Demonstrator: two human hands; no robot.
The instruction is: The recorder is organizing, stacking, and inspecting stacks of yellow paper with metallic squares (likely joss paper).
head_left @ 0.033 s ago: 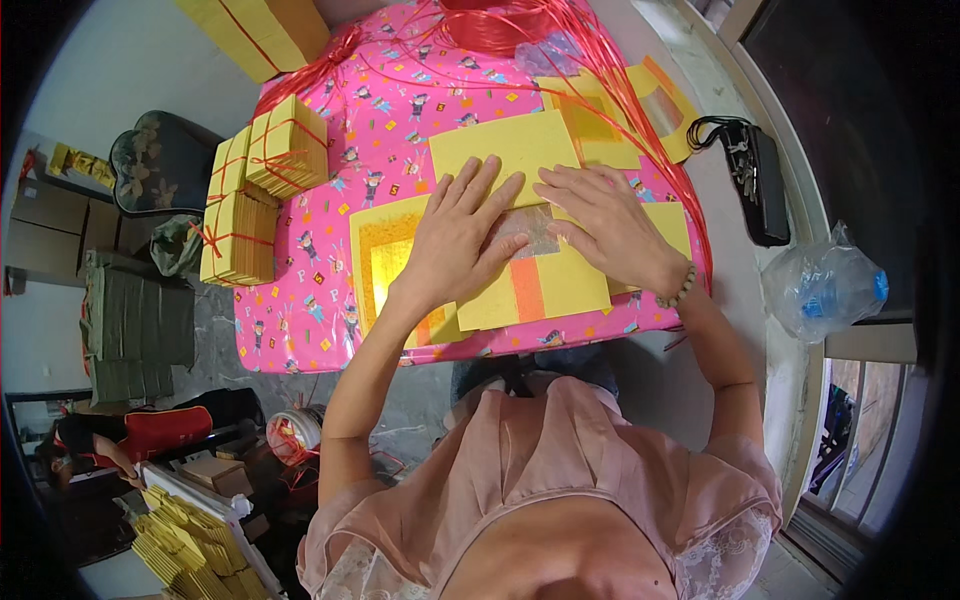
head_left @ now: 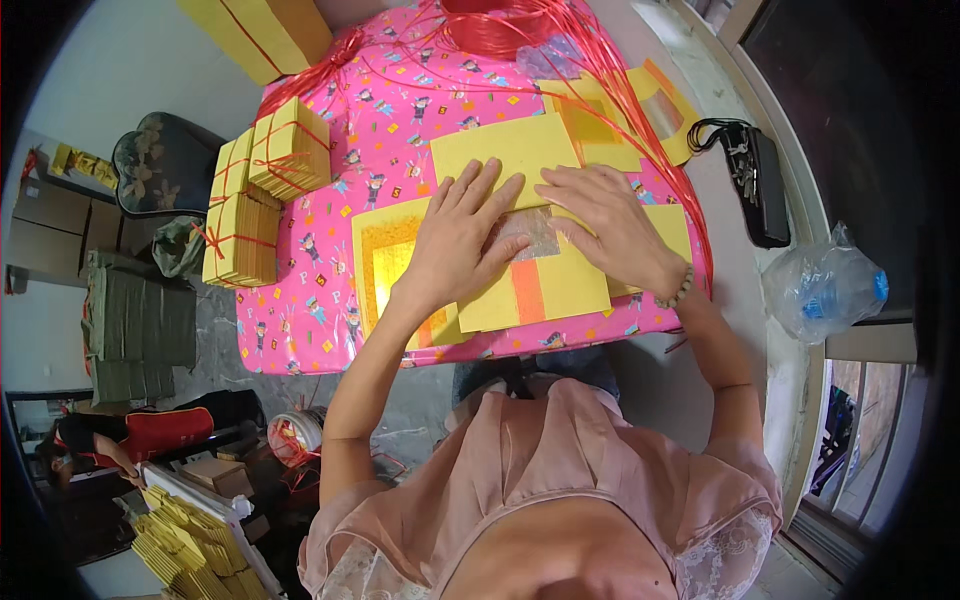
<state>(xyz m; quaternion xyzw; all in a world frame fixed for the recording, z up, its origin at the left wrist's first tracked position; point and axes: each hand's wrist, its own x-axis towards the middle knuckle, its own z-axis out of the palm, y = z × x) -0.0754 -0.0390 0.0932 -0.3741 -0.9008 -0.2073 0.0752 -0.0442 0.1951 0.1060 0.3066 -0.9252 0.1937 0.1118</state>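
Both of my hands rest on yellow paper sheets on the table. My left hand [head_left: 465, 225] lies flat with its fingers stretched on an upper yellow sheet [head_left: 510, 145], its palm by a silvery foil patch [head_left: 530, 232]. Opposite it, my right hand [head_left: 610, 225] presses down with extended fingers near the same sheet's lower edge; a beaded bracelet circles that wrist. Below the hands is a yellow sheet with an orange stripe [head_left: 527, 290]. To the left, partly under my left forearm, sits a yellow sheet with a shiny gold square [head_left: 393, 265].
Tied yellow paper bundles [head_left: 240, 235] stand at the table's left edge. Red plastic string [head_left: 640, 125] trails down the right side from a red coil [head_left: 495, 25]. On the right ledge are a black pouch with keys [head_left: 755, 180] and a plastic-wrapped bottle [head_left: 825, 290]. Another person works at lower left.
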